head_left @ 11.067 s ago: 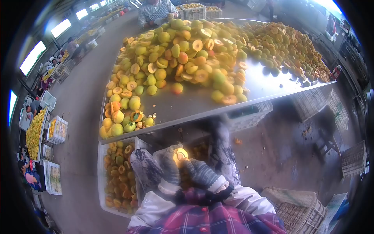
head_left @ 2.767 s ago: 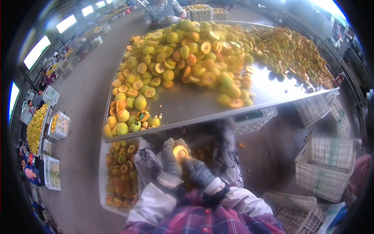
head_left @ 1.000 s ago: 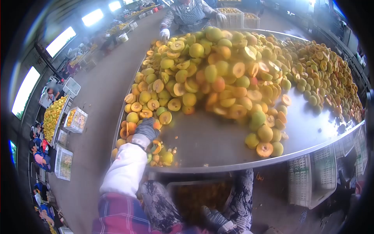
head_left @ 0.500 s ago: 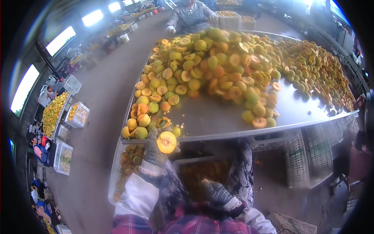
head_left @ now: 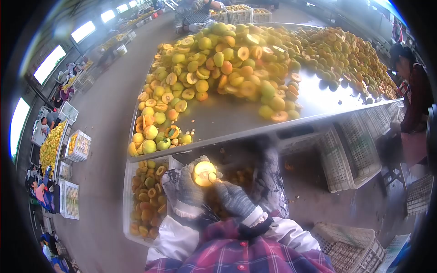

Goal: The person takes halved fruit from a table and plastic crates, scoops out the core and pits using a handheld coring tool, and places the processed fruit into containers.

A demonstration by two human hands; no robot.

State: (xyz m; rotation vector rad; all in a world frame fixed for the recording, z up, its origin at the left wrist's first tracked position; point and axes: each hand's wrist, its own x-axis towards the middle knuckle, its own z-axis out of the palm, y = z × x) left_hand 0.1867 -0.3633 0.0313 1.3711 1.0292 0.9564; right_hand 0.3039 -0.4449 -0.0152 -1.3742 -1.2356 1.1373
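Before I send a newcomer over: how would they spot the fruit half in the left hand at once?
Find the big metal table heaped with fruit. Just this side of its near edge, a gloved left hand holds the fruit half. Its cut face glows yellow, brighter than any fruit on the table.

Window glare, fisheye-curved edges, softly blurred fruit.

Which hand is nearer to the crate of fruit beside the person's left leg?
Left. The left hand, holding a cut fruit, is just across the left leg from the crate; the right hand is farther over, at the fruit's other side.
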